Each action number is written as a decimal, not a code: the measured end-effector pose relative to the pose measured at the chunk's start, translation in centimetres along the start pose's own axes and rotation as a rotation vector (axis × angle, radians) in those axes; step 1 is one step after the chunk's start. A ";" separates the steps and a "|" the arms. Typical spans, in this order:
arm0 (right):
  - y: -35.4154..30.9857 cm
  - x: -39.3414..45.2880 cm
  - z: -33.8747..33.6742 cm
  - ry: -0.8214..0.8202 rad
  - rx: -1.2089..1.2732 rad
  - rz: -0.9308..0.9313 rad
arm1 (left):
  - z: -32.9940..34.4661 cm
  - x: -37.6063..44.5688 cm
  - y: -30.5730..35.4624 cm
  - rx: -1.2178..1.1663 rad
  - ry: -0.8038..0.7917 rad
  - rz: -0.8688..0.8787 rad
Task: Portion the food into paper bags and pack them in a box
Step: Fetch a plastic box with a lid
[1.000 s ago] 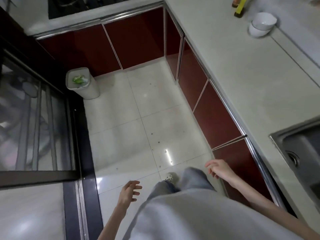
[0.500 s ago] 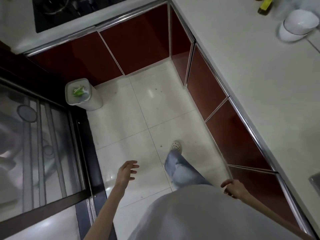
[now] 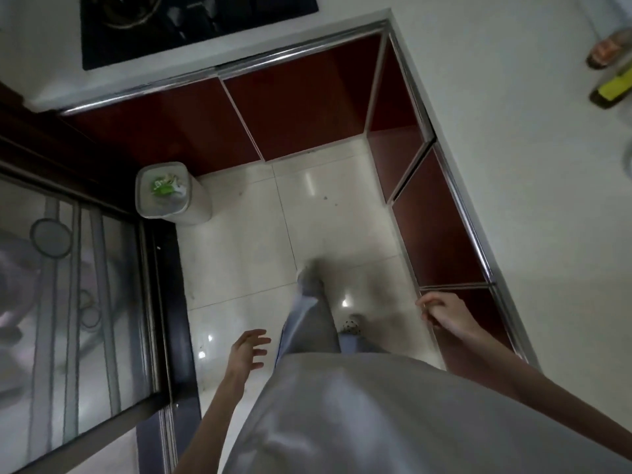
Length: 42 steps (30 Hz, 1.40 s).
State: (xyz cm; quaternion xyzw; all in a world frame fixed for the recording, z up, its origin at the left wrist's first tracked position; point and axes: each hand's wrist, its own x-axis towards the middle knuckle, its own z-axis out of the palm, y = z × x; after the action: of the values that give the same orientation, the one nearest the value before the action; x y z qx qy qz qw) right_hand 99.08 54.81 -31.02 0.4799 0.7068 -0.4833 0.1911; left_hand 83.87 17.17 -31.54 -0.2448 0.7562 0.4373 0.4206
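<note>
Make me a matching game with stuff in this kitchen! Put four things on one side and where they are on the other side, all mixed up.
Things:
1. bin
2. stove top
3. bottle with the yellow label
4. left hand

Places:
A. on the counter at the far right edge
B. on the floor in the corner, by the red cabinets
C. set into the counter at the top
D. empty and open, over the floor tiles

Pairs: 1-B, 2-C, 3-A, 4-D
</note>
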 end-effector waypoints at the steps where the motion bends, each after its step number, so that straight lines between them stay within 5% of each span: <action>1: -0.3 1.1 -0.1 0.005 0.001 0.026 | 0.0 1.1 1.2 0.003 -0.002 -0.005; 12: -9.7 13.8 -2.1 0.081 0.288 0.311 | 2.5 14.4 24.2 0.236 -0.154 0.103; 19: -16.4 23.2 -3.7 0.171 0.553 0.355 | 11.6 21.0 36.8 0.547 -0.366 0.225; 33: -20.9 40.5 -5.5 0.478 1.356 0.357 | 36.1 29.7 45.9 0.673 -0.639 0.441; 37: -20.6 42.1 -2.2 0.556 1.221 0.333 | 39.0 30.9 46.4 0.639 -0.635 0.487; 42: -20.4 40.9 2.5 0.687 0.619 0.220 | 39.6 30.7 46.5 0.602 -0.607 0.572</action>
State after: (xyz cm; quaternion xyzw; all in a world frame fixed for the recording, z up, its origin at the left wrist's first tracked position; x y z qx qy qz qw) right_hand 61.87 71.40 -51.98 0.7182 0.4969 -0.4617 -0.1556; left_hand 50.04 74.58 -46.89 0.2417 0.7293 0.3493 0.5364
